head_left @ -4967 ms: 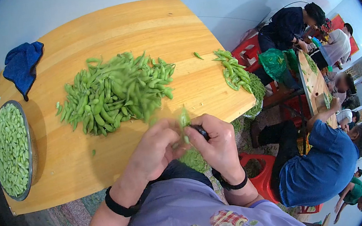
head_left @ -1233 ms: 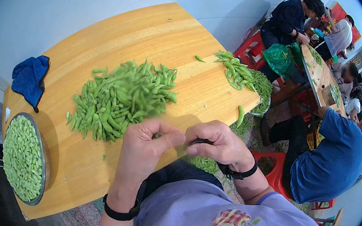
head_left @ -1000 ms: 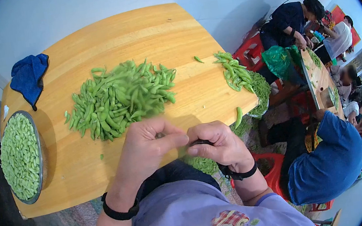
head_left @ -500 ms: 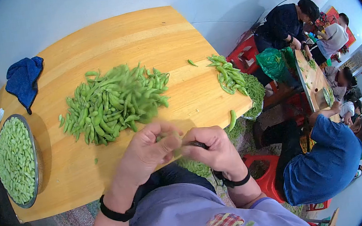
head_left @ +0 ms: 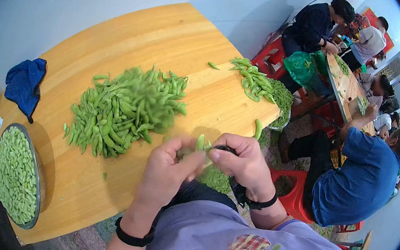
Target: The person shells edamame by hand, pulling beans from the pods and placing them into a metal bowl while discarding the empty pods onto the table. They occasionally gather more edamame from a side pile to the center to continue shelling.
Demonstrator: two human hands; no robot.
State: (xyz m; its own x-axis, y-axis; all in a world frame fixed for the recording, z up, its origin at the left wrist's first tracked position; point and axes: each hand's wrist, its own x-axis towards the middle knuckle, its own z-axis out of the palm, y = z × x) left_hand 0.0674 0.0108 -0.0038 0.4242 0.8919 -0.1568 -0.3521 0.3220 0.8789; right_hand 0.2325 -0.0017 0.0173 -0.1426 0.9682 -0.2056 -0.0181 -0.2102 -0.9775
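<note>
My left hand (head_left: pixel 167 167) pinches a green bean pod (head_left: pixel 201 142) above the table's near edge. Close against it, my right hand (head_left: pixel 243 162) is closed around a small dark tool (head_left: pixel 225 148), whose kind is mostly hidden by the fingers. The two hands almost meet at the pod. Just beyond them lies a large heap of green bean pods (head_left: pixel 118 115) on the wooden table (head_left: pixel 158 34). At the far left stands a metal bowl (head_left: pixel 39 171) filled with green shelled beans (head_left: pixel 14 174).
A blue cloth (head_left: pixel 26 87) lies at the table's back left. Loose pods (head_left: pixel 255 83) sit at the right edge, beside a container of green pieces (head_left: pixel 282 101). To the right, a person in a blue shirt (head_left: pixel 355 175) and others sit around another table (head_left: pixel 349 87).
The green pod now stands up between my left fingers. My hands have shifted slightly, and my right thumb has moved up against the pod.
</note>
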